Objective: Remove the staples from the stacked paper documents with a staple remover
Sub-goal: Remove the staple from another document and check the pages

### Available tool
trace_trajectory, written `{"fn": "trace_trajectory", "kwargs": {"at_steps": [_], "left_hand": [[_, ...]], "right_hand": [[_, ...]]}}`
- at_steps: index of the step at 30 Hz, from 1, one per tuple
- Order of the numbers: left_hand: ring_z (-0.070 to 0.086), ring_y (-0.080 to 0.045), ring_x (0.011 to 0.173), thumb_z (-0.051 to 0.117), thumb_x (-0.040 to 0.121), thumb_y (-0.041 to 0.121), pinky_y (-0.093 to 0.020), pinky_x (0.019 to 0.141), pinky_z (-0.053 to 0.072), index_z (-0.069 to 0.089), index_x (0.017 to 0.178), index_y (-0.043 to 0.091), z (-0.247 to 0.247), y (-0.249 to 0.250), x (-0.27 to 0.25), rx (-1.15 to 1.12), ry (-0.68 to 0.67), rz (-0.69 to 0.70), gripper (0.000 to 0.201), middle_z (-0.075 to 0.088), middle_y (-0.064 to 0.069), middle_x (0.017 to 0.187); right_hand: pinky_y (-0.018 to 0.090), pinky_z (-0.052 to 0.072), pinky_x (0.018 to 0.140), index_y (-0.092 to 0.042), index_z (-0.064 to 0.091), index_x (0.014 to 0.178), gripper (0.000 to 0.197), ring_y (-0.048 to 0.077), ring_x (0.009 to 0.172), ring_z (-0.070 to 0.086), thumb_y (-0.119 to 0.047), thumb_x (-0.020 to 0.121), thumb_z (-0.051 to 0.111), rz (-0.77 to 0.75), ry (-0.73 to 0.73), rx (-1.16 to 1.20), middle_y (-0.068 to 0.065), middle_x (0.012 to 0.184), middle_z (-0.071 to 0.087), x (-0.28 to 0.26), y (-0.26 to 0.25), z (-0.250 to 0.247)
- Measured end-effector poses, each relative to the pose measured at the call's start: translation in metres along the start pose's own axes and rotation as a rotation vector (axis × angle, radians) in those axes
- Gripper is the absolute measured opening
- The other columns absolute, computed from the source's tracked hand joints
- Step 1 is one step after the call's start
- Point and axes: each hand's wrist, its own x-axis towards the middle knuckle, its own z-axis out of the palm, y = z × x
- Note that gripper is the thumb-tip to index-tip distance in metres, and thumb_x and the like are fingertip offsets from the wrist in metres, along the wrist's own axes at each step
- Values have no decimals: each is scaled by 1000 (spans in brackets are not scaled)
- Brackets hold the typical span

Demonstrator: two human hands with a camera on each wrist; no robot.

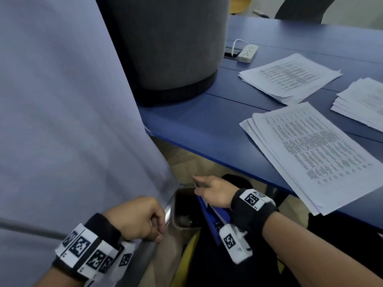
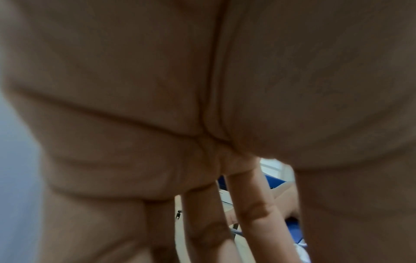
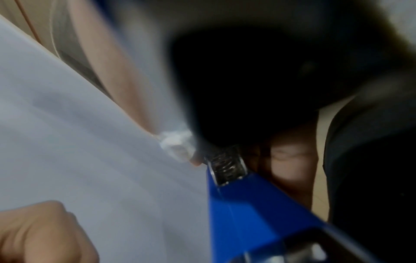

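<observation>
Nearest the head camera: large pale lavender-grey sheet of paper (image 1: 62, 121), smooth and softly creased, filling the left side, held up at its lower edge by left hand (image 1: 136, 216) with fingers curled round the edge, so left grip clenched on the paper. Just right of it, below the table (image 1: 207, 125) edge, right hand (image 1: 215, 191) wrapped round blue staple remover (image 1: 209, 216); right grip grasping the tool. Long axis of the tool running from the wrist forward, metal nose (image 3: 227, 167) pointing away from the wrist toward the paper's corner, over a dark-lined bin (image 1: 184, 206). Body hard, glossy blue plastic, boxy; nose shiny ribbed steel. Small crumpled white scrap (image 3: 178, 146) just beside the nose, at the sheet's edge. On the matte blue table, 3 loose stacks of printed pages (image 1: 315, 154), a grey felt-like cylinder (image 1: 172, 46), a white power strip (image 1: 247, 53).
</observation>
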Motion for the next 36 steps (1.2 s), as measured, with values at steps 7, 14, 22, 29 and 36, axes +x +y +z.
{"fn": "trace_trajectory", "kwargs": {"at_steps": [7, 14, 22, 29, 36], "left_hand": [[60, -4, 64, 75, 88, 35, -24, 64, 48, 66, 68, 26, -30, 30, 17, 81, 291, 141, 24, 65, 11, 66], [67, -6, 69, 74, 88, 25, -27, 73, 53, 73, 78, 22, -90, 129, 69, -112, 802, 397, 10, 72, 9, 71], [38, -37, 146, 59, 86, 72, -46, 119, 34, 9, 163, 22, -119, 247, 188, 138, 483, 67, 104, 41, -14, 158], [63, -28, 105, 90, 72, 46, -31, 82, 49, 56, 131, 5, -121, 281, 221, 235, 399, -104, 79, 66, -10, 123], [66, -28, 92, 65, 83, 0, -31, 77, 53, 66, 91, 16, -126, 264, 214, 23, 537, 161, 18, 69, -3, 90]], "right_hand": [[24, 43, 90, -27, 66, 117, 21, 3, 94, 64, -28, 96, 60, -165, 255, 66, -23, 96, 69, -29, 10, -23], [40, 54, 89, -23, 71, 100, 15, 26, 88, 70, -33, 94, 62, -341, 587, 326, 6, 94, 75, -114, 9, -75], [54, 56, 92, -4, 77, 88, 44, 42, 89, 71, -47, 90, 69, -44, 948, 776, 14, 90, 77, -166, 81, -161], [60, 55, 85, -16, 59, 90, 66, 32, 71, 56, -70, 58, 77, 61, 1080, 979, 16, 80, 54, -196, 129, -208], [30, 33, 55, -11, 42, 58, 55, 24, 55, 40, -47, 88, 70, 203, 1232, 492, 9, 51, 38, -233, 157, -249]]}}
